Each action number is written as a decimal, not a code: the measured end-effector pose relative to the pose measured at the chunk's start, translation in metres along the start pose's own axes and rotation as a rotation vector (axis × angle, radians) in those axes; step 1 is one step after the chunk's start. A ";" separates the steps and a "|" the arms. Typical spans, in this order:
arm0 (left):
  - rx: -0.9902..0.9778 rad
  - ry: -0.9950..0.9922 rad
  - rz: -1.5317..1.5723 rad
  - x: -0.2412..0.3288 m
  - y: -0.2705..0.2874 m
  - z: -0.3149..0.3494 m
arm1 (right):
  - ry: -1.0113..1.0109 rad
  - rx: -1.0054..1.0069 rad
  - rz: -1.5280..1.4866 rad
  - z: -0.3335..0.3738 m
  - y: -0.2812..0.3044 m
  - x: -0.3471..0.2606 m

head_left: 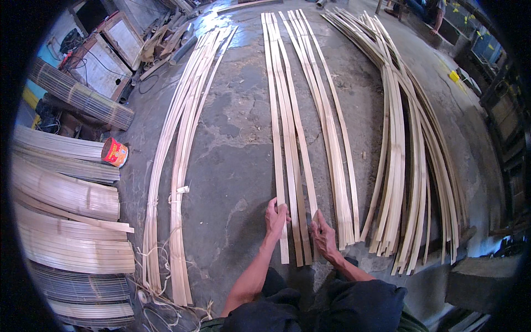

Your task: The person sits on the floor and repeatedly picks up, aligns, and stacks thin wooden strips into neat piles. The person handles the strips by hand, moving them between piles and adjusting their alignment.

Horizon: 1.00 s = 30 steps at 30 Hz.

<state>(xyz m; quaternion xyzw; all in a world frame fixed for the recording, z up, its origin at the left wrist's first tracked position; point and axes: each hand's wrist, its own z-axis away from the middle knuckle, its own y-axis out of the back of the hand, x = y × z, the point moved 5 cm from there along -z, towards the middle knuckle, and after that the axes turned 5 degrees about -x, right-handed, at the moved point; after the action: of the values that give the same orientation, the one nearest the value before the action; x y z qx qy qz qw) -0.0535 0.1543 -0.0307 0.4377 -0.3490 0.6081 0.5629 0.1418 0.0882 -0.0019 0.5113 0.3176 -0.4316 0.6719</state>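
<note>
Reaching to the near end of a narrow group of pale strips (284,116) on the floor (235,166), lying between the left hand (275,218) and right hand (325,238) and running lengthwise away from the body. Pinching the group's leftmost strip (283,240) with the left hand. Touching its rightmost strip (309,185) with the partly curled right hand; hard to tell whether closed on it. Angling both forearms (250,278) inward.
</note>
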 end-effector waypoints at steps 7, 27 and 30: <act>0.118 -0.111 0.073 0.002 0.006 -0.004 | 0.033 0.073 -0.142 0.002 0.003 0.008; -0.482 0.229 0.243 0.002 -0.074 0.046 | 0.117 0.250 0.586 -0.008 0.076 -0.001; -0.484 0.248 0.208 -0.026 -0.082 0.049 | 0.085 0.226 0.634 -0.013 0.085 0.012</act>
<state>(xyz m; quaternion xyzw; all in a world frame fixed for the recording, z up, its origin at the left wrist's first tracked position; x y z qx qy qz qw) 0.0340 0.1094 -0.0420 0.1748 -0.4554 0.6106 0.6239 0.2238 0.1064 0.0191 0.6735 0.1206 -0.2120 0.6978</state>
